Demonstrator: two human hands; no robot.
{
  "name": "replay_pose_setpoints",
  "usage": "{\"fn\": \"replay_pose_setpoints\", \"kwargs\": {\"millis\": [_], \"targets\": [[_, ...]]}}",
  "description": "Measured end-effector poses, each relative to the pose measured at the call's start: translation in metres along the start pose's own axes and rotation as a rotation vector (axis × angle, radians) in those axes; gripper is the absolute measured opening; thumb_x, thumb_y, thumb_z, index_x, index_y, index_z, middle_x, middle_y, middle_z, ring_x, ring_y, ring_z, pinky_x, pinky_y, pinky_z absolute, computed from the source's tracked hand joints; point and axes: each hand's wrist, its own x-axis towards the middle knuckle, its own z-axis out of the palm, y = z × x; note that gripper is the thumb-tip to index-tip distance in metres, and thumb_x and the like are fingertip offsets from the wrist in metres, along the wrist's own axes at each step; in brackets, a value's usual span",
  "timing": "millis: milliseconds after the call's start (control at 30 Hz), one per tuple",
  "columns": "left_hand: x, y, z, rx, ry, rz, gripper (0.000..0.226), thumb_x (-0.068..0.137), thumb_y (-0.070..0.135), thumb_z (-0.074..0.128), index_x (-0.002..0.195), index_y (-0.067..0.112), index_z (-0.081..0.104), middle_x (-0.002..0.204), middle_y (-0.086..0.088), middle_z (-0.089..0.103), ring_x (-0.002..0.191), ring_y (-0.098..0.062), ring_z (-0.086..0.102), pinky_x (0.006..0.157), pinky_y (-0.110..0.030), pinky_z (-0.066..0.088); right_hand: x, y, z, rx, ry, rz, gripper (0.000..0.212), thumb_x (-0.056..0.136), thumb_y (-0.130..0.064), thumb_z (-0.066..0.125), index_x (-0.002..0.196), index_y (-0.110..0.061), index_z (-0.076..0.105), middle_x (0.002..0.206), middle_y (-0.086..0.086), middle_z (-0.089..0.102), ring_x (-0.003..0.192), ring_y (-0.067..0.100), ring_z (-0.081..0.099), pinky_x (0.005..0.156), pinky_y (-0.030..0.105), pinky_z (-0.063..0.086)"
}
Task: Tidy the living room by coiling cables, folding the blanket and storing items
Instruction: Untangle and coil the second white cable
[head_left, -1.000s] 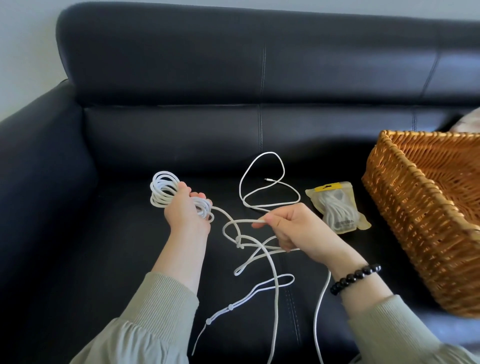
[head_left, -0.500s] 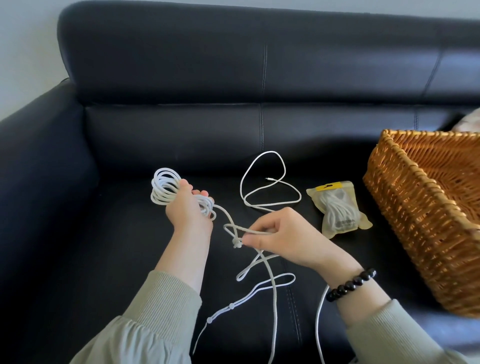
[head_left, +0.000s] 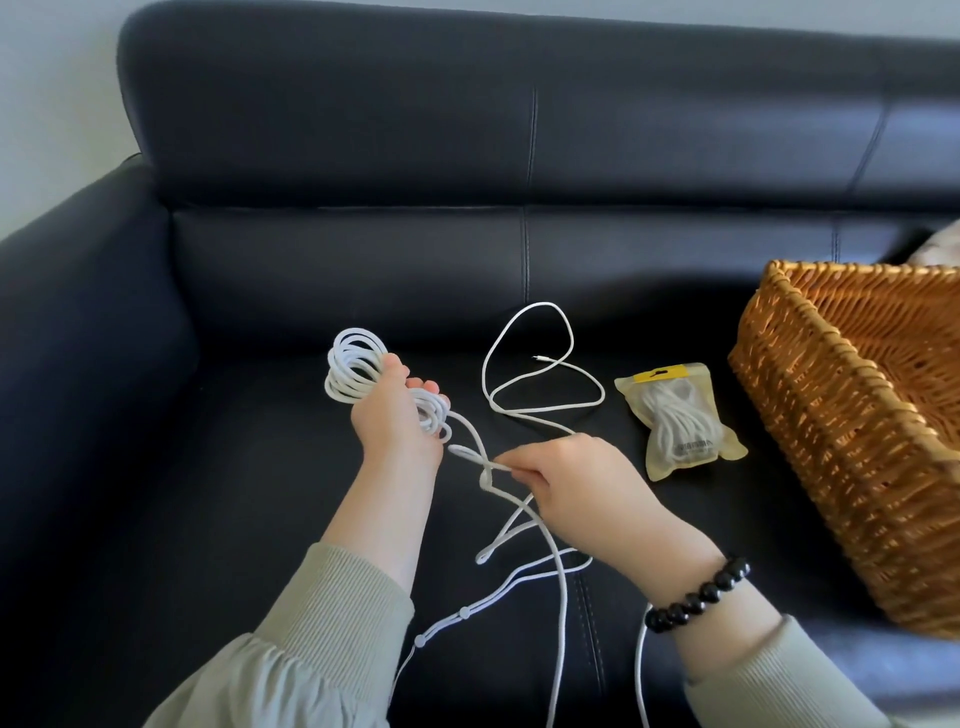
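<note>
Left hand (head_left: 390, 415) grips the coiled white cable (head_left: 358, 371); right hand (head_left: 576, 480), at its four o'clock, pinches the loose strand above the black sofa (head_left: 260, 493).

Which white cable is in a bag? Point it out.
The cable in the yellow pouch beside the basket; the rest are bare: coiled in the left hand or loose.

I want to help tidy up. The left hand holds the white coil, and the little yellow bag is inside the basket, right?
Not quite. The left hand does hold the white coil, but the head view shows the yellow bag on the sofa beside the basket, not inside.
</note>
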Motion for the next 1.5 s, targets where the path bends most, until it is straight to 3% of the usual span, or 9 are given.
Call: {"fn": "replay_pose_setpoints", "kwargs": {"millis": [167,300,467,667,833,1000,1233,1400,1500], "targets": [[0.002,-0.003,0.002,0.067,-0.036,-0.048,0.023,0.095,0.032,0.06,0.084,0.011,0.058,0.075,-0.002,0.055,0.059,-0.012,0.055,0.064,-0.028,0.053,0.003,0.001,0.003,-0.018,0.007,-0.075,0.062,0.082,0.002,0.05,0.133,-0.033,0.052,0.115,-0.008,0.058,0.103,0.017,0.057,0.081,0.028,0.047],[0.004,-0.002,0.002,0.0,-0.039,-0.08,0.023,0.095,0.03,0.06,0.083,0.011,0.058,0.071,-0.001,0.053,0.058,-0.012,0.054,0.062,-0.028,0.051,0.005,0.002,0.007,-0.063,0.202,-0.318,0.049,0.051,0.004,0.051,0.081,-0.026,0.076,0.072,-0.008,0.061,0.062,0.016,0.057,0.044,0.02,0.031],[0.007,0.006,-0.003,-0.236,-0.054,-0.114,0.021,0.095,0.022,0.059,0.078,0.011,0.055,0.061,0.0,0.048,0.034,-0.007,0.047,0.041,-0.017,0.04,0.005,0.001,0.017,-0.03,0.18,-0.446,0.028,0.047,0.007,0.049,0.053,-0.017,0.063,0.069,-0.002,0.052,0.07,0.016,0.04,0.06,0.021,0.027],[0.019,0.023,-0.015,-0.315,0.055,-0.046,0.018,0.095,0.021,0.059,0.08,0.012,0.055,0.072,0.001,0.052,0.049,-0.008,0.053,0.048,-0.021,0.046,0.002,0.01,0.011,0.315,0.313,-0.263,0.02,0.064,0.0,0.04,0.059,-0.02,0.04,0.074,-0.003,0.044,0.075,0.014,0.035,0.067,0.017,0.03],[0.02,0.025,-0.019,-0.295,0.116,-0.059,0.015,0.094,0.023,0.061,0.083,0.013,0.057,0.088,-0.002,0.059,0.07,-0.011,0.062,0.061,-0.024,0.051,0.006,0.023,0.016,0.162,0.354,-0.128,0.045,0.077,-0.057,0.052,0.058,-0.017,0.045,0.077,-0.004,0.043,0.078,0.014,0.037,0.073,0.022,0.035],[0.021,0.029,-0.023,-0.326,0.08,-0.062,0.013,0.094,0.024,0.059,0.084,0.016,0.055,0.086,0.001,0.058,0.068,-0.009,0.06,0.058,-0.024,0.047,0.007,0.027,0.012,0.09,0.375,0.015,0.075,0.085,-0.074,0.007,0.048,-0.018,0.042,0.07,-0.001,0.04,0.072,0.016,0.041,0.068,0.029,0.034],[0.013,0.027,-0.019,-0.499,-0.137,-0.127,0.032,0.099,0.026,0.053,0.07,0.014,0.046,0.052,0.004,0.044,0.034,-0.008,0.042,0.043,-0.011,0.037,0.005,0.02,0.007,0.114,-0.02,0.333,0.052,0.08,-0.062,0.056,0.061,-0.016,0.042,0.061,-0.005,0.049,0.059,0.012,0.046,0.051,0.024,0.034],[0.011,0.025,-0.016,-0.59,-0.193,-0.17,0.035,0.099,0.025,0.053,0.067,0.012,0.047,0.047,0.004,0.042,0.035,-0.008,0.037,0.043,-0.012,0.039,0.006,0.024,0.007,0.046,0.085,0.286,0.014,0.086,-0.018,0.06,0.087,-0.02,0.046,0.087,-0.006,0.05,0.08,0.014,0.047,0.058,0.022,0.03],[0.014,0.026,-0.018,-0.599,-0.214,-0.191,0.037,0.099,0.025,0.053,0.065,0.013,0.047,0.049,0.004,0.041,0.041,-0.007,0.035,0.042,-0.013,0.038,0.006,0.028,0.008,-0.007,0.141,0.252,0.027,0.08,0.0,0.055,0.092,-0.018,0.04,0.094,-0.004,0.044,0.092,0.018,0.046,0.069,0.023,0.032]]}}
